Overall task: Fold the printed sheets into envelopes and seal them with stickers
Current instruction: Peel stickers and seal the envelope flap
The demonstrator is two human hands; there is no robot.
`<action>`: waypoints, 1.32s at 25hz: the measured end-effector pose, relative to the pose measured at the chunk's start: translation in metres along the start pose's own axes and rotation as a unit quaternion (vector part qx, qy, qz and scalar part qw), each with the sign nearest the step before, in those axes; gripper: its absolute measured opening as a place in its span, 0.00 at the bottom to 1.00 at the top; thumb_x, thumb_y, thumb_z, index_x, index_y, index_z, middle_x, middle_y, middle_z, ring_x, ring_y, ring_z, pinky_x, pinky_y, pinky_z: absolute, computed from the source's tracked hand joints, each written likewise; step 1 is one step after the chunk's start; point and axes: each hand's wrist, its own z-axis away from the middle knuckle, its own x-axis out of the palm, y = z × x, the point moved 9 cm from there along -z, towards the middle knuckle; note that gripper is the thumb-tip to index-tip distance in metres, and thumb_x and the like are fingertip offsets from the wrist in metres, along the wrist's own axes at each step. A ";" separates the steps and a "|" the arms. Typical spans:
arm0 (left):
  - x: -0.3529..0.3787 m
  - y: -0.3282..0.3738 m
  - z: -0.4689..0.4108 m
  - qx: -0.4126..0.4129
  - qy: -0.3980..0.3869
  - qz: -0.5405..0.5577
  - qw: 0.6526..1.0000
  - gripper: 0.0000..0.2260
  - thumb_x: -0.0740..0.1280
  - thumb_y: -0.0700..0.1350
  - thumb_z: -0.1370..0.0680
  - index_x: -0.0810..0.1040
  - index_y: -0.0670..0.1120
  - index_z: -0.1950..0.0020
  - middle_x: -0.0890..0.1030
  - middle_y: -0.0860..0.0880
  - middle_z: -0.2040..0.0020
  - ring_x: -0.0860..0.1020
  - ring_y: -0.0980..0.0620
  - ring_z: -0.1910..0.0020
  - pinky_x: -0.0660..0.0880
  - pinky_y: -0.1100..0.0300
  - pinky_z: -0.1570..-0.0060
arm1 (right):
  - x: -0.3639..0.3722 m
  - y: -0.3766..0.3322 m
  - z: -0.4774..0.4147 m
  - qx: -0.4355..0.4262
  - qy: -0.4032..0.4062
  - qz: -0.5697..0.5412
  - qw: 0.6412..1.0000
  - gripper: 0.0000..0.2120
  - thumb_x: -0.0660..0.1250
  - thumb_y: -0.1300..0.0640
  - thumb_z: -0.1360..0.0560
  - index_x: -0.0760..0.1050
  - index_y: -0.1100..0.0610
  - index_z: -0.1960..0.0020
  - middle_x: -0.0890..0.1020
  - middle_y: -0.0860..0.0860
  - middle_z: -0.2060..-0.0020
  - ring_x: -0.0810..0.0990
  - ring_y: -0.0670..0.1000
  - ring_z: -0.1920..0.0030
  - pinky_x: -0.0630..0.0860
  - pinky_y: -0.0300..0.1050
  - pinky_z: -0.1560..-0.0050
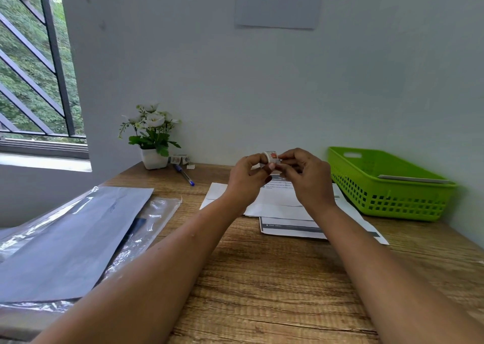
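A small roll of stickers (271, 156) with a red print is held up above the desk between both hands. My left hand (247, 178) grips its left side, and the fingertips of my right hand (305, 178) pinch its right edge. Below the hands lie printed sheets (285, 228) and a folded white envelope (277, 205) on the wooden desk (262, 278). Part of the papers is hidden by my wrists.
A green plastic basket (387, 186) with a flat envelope inside stands at the right. A potted white flower (152, 136), another sticker roll (179, 159) and a blue pen (186, 177) sit by the wall. Grey envelopes in clear plastic wrap (73, 239) lie at left.
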 end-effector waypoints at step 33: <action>-0.001 0.011 0.002 0.033 0.013 -0.055 0.998 0.05 0.69 0.42 0.24 0.81 0.42 0.52 0.76 0.42 0.40 0.80 0.51 0.51 0.78 0.63 0.50 | -0.005 -0.009 -0.002 -0.022 0.009 0.002 1.000 0.05 0.68 0.64 0.26 0.82 0.61 0.52 0.84 0.53 0.60 0.83 0.48 0.62 0.81 0.39 0.59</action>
